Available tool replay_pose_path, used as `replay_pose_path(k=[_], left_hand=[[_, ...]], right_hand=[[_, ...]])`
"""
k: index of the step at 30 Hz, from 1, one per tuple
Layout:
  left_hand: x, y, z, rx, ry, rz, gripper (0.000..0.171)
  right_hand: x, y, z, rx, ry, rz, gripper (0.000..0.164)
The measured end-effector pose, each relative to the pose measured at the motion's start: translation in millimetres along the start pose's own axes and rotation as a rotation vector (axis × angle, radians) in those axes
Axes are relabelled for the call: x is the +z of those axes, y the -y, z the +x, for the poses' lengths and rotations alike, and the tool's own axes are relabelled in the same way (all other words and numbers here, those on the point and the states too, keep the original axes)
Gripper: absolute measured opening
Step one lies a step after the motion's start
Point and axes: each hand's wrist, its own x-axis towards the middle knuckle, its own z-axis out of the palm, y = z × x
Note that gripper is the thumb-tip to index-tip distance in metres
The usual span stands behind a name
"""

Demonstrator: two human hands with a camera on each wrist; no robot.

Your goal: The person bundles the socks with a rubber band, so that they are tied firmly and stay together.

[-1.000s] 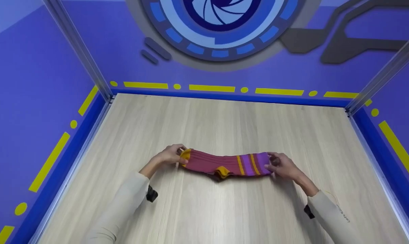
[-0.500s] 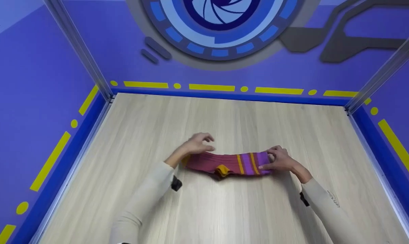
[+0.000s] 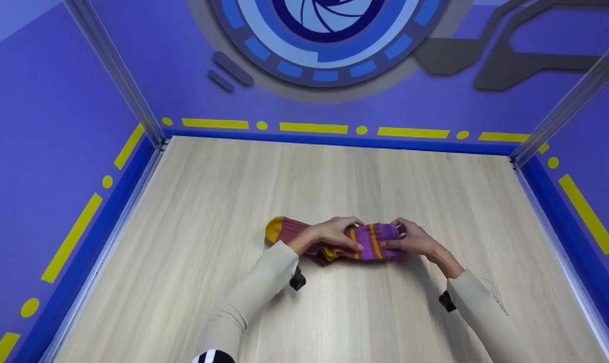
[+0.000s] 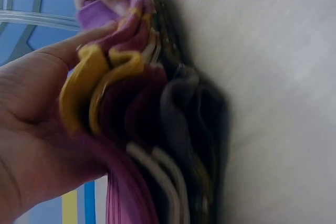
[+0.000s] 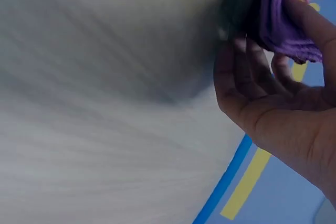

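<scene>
A stack of socks [image 3: 291,229] lies sideways on the table, maroon with a mustard toe at the left and purple stripes towards the cuffs at the right. In the left wrist view, the socks [image 4: 126,82] show several layers, with mustard heels nearest and darker fabric beyond. My left hand [image 3: 332,233] grips the striped leg part, thumb on the near side and fingers across the far side. At the cuffs, my right hand [image 3: 416,240] holds the purple end. In the right wrist view, the right hand's thumb lies along the purple cuffs [image 5: 283,30], with its other fingers curled below.
The pale wooden table [image 3: 329,312] is bounded by a blue back wall [image 3: 314,113] with yellow dashes. Side walls stand at left [image 3: 47,151] and right [image 3: 587,166], with metal posts in the corners.
My left hand has let go of the toe end, passed over the socks to the right and taken hold of the striped part. My right hand has stayed at the cuffs, shifting slightly left.
</scene>
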Motion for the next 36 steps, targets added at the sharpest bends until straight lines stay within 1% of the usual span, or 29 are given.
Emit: replay_pose_path(k=[3,5,7,10,12,14,16,19,21,24,27,31,34,36], left_hand=[[0.6,2.6,7.7,0.003,0.022,-0.084,0.083],[-0.5,5.3,12.3,0.014,0.036,-0.164,0.085],[-1.7,7.5,15.8,0.041,0.038,-0.25,0.077],[-2.2,11.2,20.4,0.107,0.025,-0.36,0.061],[-0.9,12.7,22.3,0.149,0.005,-0.416,0.053],[1.4,13.9,23.5,0.183,-0.031,-0.454,0.049],[4.4,15.2,23.6,0.205,-0.057,-0.486,0.048],[9.3,19.0,23.3,0.236,-0.087,-0.514,0.046],[12.5,21.9,22.7,0.25,-0.095,-0.527,0.045],[16.6,25.2,22.1,0.26,-0.111,-0.544,0.042],[20.0,26.9,21.7,0.26,-0.119,-0.555,0.041],[22.1,28.7,23.1,0.253,-0.122,-0.53,0.042],[22.3,29.2,24.0,0.244,-0.125,-0.497,0.044],[21.3,28.6,24.0,0.242,-0.126,-0.48,0.044]], right_hand=[[3.5,13.7,-5.8,-0.011,-0.033,0.08,0.048],[5.8,24.0,-9.4,-0.023,-0.065,0.115,0.052],[8.4,33.2,-12.1,-0.051,-0.098,0.129,0.053],[12.0,42.9,-14.9,-0.11,-0.136,0.134,0.05],[14.5,46.9,-15.7,-0.149,-0.154,0.13,0.048],[16.2,49.0,-16.8,-0.19,-0.164,0.119,0.046],[16.8,48.8,-18.3,-0.228,-0.16,0.109,0.045],[12.4,45.6,-23.5,-0.283,-0.111,0.092,0.047],[5.0,41.6,-28.8,-0.305,-0.08,0.077,0.047],[-13.3,32.5,-38.6,-0.314,-0.053,0.034,0.042],[-36.7,18.2,-50.1,-0.349,-0.042,-0.071,0.036],[-69.4,-10.3,-67.9,-0.406,-0.005,-0.246,0.032],[-90.7,-36.8,-81.7,-0.394,0.031,-0.323,0.029],[-102.1,-54.3,-89.8,-0.356,0.05,-0.351,0.027]])
